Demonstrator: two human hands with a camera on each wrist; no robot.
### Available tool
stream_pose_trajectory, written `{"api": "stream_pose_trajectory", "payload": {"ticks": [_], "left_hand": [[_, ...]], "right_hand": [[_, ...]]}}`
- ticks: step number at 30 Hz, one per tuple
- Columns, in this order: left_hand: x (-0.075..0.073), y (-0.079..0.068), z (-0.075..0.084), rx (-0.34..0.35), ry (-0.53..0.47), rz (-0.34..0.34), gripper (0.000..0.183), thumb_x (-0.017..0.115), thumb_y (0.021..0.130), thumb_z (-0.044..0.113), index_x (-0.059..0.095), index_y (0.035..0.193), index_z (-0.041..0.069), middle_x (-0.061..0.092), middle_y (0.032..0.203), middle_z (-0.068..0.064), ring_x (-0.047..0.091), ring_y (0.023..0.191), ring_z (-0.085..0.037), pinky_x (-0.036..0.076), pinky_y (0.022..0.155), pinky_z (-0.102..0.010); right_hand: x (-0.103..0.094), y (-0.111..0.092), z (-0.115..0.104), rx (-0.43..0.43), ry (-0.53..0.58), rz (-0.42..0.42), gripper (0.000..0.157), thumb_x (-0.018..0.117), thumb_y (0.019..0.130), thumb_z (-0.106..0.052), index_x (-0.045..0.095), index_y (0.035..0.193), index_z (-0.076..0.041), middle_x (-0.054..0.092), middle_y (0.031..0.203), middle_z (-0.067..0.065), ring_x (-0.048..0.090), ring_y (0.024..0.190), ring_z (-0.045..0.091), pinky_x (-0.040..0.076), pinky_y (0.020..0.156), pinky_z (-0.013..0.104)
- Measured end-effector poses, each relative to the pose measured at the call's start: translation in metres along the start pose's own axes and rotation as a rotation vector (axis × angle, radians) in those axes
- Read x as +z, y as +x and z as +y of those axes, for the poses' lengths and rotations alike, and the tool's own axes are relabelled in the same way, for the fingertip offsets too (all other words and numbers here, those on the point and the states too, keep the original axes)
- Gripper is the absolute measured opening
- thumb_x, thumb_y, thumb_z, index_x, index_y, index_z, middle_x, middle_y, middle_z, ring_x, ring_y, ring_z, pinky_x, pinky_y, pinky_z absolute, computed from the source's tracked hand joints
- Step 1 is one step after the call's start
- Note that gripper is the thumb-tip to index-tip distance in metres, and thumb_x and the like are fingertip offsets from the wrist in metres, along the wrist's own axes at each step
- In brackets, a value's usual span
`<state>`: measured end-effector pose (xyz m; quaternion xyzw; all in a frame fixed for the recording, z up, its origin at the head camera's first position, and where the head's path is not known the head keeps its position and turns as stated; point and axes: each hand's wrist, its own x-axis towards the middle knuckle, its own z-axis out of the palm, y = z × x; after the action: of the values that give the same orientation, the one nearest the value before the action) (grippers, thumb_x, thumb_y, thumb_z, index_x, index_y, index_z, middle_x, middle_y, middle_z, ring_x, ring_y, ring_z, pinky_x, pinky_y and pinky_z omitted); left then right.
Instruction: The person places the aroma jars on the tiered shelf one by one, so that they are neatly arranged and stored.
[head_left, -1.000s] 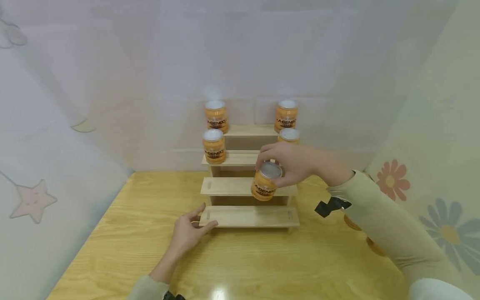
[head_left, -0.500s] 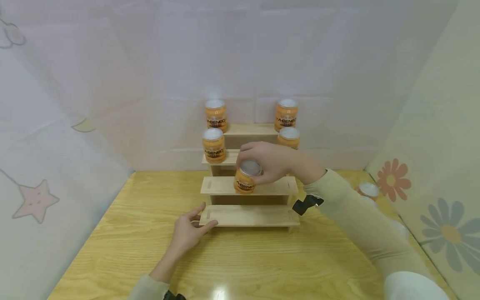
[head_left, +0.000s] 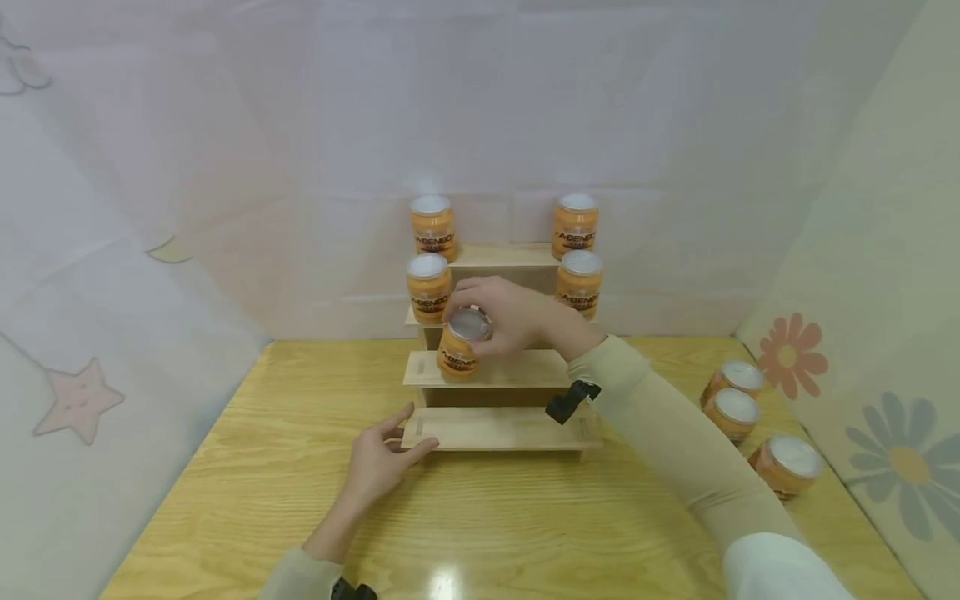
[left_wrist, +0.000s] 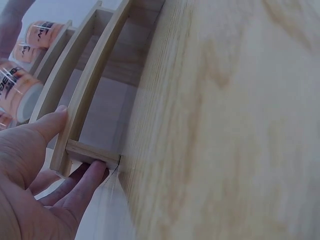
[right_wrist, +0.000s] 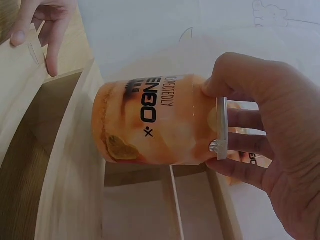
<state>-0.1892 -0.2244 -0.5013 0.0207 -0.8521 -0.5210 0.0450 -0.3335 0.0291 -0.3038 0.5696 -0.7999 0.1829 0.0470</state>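
Note:
My right hand (head_left: pixel 513 315) grips an orange can (head_left: pixel 454 358) near its silver lid, thumb and fingertips around the rim. Held slightly tilted, the can is over the left part of the second step from the bottom of a wooden stepped display rack (head_left: pixel 502 429). Whether its base touches the step I cannot tell. In the right wrist view the printed side of the can (right_wrist: pixel 150 120) shows plainly. My left hand (head_left: pixel 377 460) holds the rack's left front corner. Its thumb lies on the lowest step and the other fingers press the side support (left_wrist: pixel 92 154) underneath.
Two matching cans stand on the top step, one at the left (head_left: pixel 433 229) and one at the right (head_left: pixel 575 229). The step below bears a left can (head_left: pixel 429 292) and a right can (head_left: pixel 579 287). Three more, including the nearest can (head_left: pixel 783 467), stand on the table's right side.
My right hand has carried the can leftward, from the right half of the rack to the left end of the second step. The left hand keeps its place on the corner.

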Motion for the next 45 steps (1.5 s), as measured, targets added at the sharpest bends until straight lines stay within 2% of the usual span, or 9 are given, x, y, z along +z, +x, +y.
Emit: {"api": "stream_pose_trajectory", "payload": {"ticks": [9,16,23,28,33,39,45], "left_hand": [[0.002,0.000,0.002,0.000,0.011,-0.013,0.080,0.092,0.086,0.031,0.056,0.155,0.011,0.074,0.113,-0.017,0.080,0.091,-0.022,0.065,0.069,-0.023],[0.004,0.001,0.004,-0.008,0.011,-0.008,0.080,0.093,0.086,0.029,0.056,0.154,0.011,0.074,0.110,-0.018,0.080,0.090,-0.023,0.064,0.068,-0.023],[0.003,0.002,0.002,-0.007,0.024,-0.015,0.081,0.093,0.085,0.032,0.057,0.155,0.012,0.072,0.115,-0.018,0.079,0.091,-0.022,0.064,0.070,-0.023],[0.001,0.001,0.000,-0.006,0.042,-0.008,0.081,0.092,0.085,0.035,0.057,0.155,0.014,0.071,0.121,-0.018,0.078,0.096,-0.023,0.065,0.073,-0.024],[-0.001,0.000,-0.001,-0.011,0.039,-0.011,0.081,0.092,0.085,0.036,0.057,0.155,0.015,0.071,0.119,-0.018,0.079,0.096,-0.024,0.065,0.073,-0.024],[-0.002,0.000,-0.001,-0.003,0.039,-0.015,0.082,0.092,0.085,0.038,0.057,0.155,0.014,0.072,0.119,-0.018,0.079,0.097,-0.025,0.065,0.073,-0.024],[-0.002,0.000,-0.002,-0.001,0.041,-0.010,0.081,0.093,0.085,0.038,0.058,0.154,0.015,0.073,0.119,-0.018,0.079,0.096,-0.024,0.065,0.073,-0.024]], "right_hand": [[0.014,0.009,-0.001,0.038,0.005,0.010,0.042,0.080,0.084,-0.020,0.071,0.124,-0.012,0.070,0.127,0.005,0.066,0.116,0.020,0.060,0.096,0.036],[0.026,0.002,-0.001,0.048,-0.040,0.123,0.025,0.084,0.089,-0.021,0.074,0.109,-0.009,0.068,0.121,0.008,0.066,0.107,0.020,0.060,0.091,0.030],[0.036,-0.006,-0.005,0.091,0.042,0.203,0.032,0.088,0.088,-0.021,0.072,0.112,-0.006,0.064,0.120,0.011,0.065,0.095,0.019,0.064,0.079,0.036],[0.047,-0.001,-0.003,0.091,0.057,0.256,0.033,0.089,0.087,-0.020,0.073,0.112,-0.006,0.064,0.120,0.011,0.066,0.104,0.021,0.065,0.085,0.034],[0.058,0.005,-0.004,0.078,0.066,0.290,0.033,0.089,0.089,-0.022,0.075,0.114,-0.006,0.062,0.120,0.013,0.066,0.109,0.023,0.064,0.087,0.028],[0.063,0.010,-0.009,0.060,0.058,0.314,0.031,0.088,0.090,-0.021,0.075,0.115,-0.005,0.063,0.120,0.014,0.064,0.109,0.024,0.064,0.088,0.033],[0.070,0.013,-0.011,0.101,0.052,0.322,0.028,0.085,0.093,-0.021,0.075,0.116,-0.006,0.063,0.120,0.012,0.063,0.108,0.021,0.064,0.090,0.035]]}}
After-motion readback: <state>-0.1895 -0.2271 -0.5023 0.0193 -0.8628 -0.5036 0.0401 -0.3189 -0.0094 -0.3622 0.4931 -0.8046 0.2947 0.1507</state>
